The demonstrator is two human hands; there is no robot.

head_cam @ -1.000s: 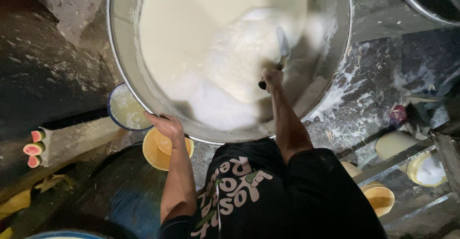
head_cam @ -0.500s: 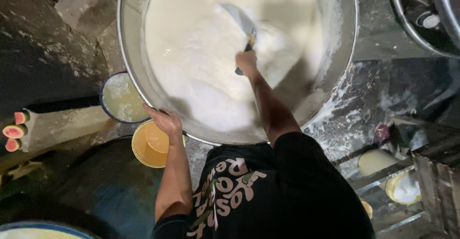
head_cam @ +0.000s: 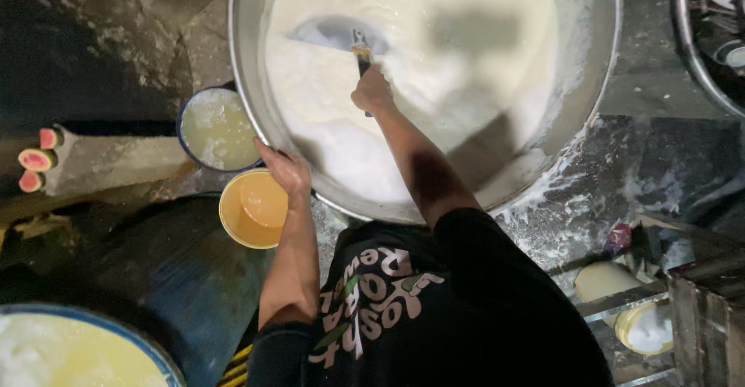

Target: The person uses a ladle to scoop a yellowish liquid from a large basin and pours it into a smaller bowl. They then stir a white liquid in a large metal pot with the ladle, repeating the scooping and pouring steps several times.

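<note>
A dark, wet stone floor, splashed white, lies around a big metal vat [head_cam: 248, 115] full of foamy white liquid [head_cam: 434, 69]. The right hand [head_cam: 372, 92] is closed around the handle of a ladle [head_cam: 334, 32], its bowl dipped at the far left of the liquid. The left hand [head_cam: 285, 170] clasps the near rim. Stirring well likely means slow, deep sweeps and a firm brace, so nothing slops toward the yellow bowl [head_cam: 252, 210].

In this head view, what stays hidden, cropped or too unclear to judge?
- Ladle: bowl sunk in white liquid, handle covered by the right hand.
- Big metal vat: far rim cut off by the top edge.
- Left hand: fingertips hidden over the vat rim.
- Round vessel top right: cropped, dark, contents unclear.
</note>
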